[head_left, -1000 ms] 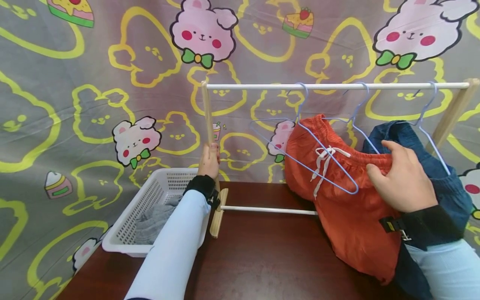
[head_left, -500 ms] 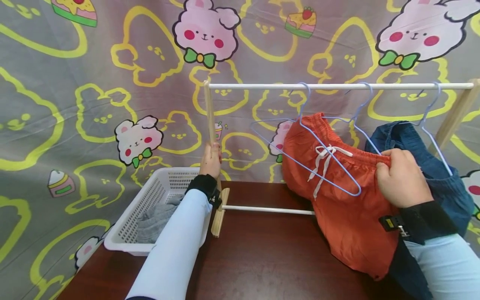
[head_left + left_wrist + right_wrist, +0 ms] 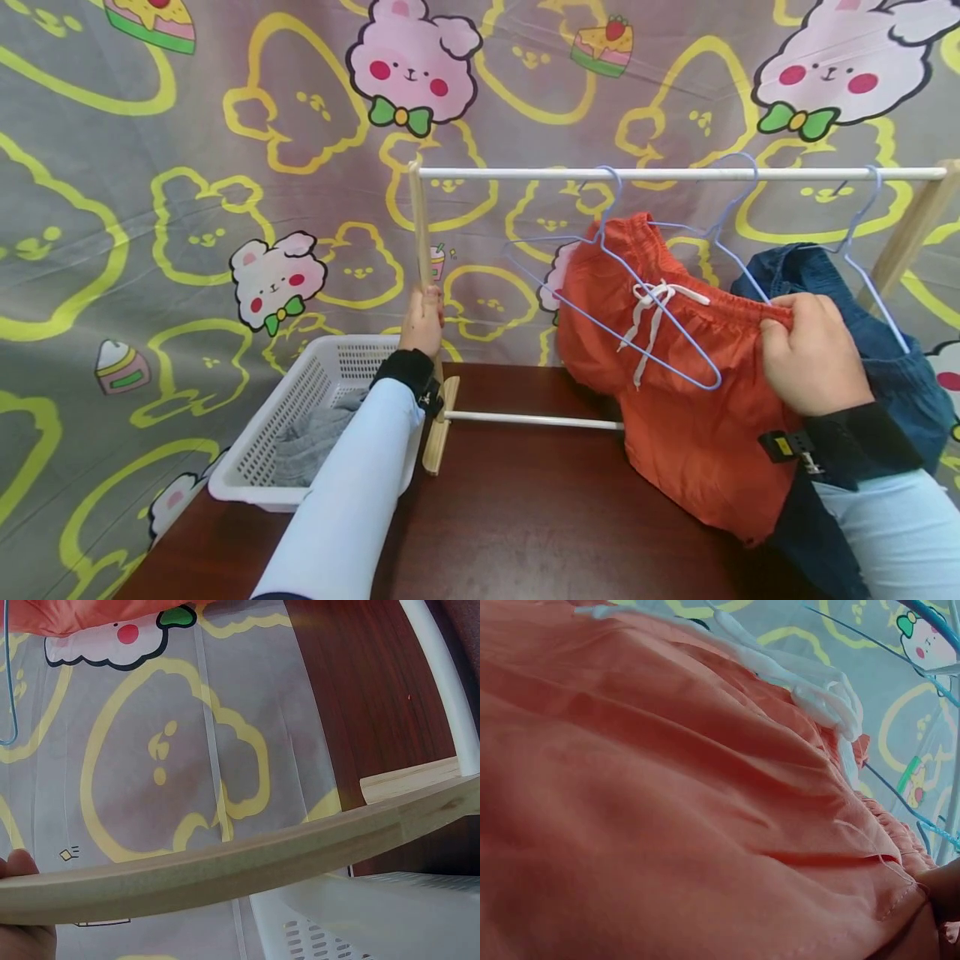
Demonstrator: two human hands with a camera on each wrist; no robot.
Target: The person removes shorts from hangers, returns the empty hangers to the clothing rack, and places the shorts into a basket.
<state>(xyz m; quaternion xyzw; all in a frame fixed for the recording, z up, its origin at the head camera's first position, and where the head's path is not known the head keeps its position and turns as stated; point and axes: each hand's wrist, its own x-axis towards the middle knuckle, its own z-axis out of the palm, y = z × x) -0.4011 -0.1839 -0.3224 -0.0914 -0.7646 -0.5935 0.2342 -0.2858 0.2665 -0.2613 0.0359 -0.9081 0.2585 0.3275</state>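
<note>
My left hand (image 3: 422, 323) grips the wooden upright post (image 3: 418, 221) of a clothes rack; the left wrist view shows its fingers at the post's edge (image 3: 225, 879). My right hand (image 3: 813, 354) pinches the right end of the elastic waistband of orange shorts (image 3: 697, 433) with a white drawstring (image 3: 662, 292). The shorts hang on a blue hanger (image 3: 718, 236), whose hook rises slightly above the white rod (image 3: 510, 173). Orange cloth (image 3: 667, 787) fills most of the right wrist view. A bare blue hanger (image 3: 600, 240) hangs in front of the shorts.
Blue denim shorts (image 3: 911, 387) hang on a hanger at the right, partly behind my right hand. A white basket (image 3: 240, 493) with grey cloth (image 3: 311, 442) stands left on the brown table (image 3: 517, 525). A lower bar (image 3: 532, 419) joins the rack near the tabletop.
My right hand has closed on the orange waistband and shifted slightly right. The shorts and their hanger have risen a little, the hook lifting above the rod. My left hand stays on the post.
</note>
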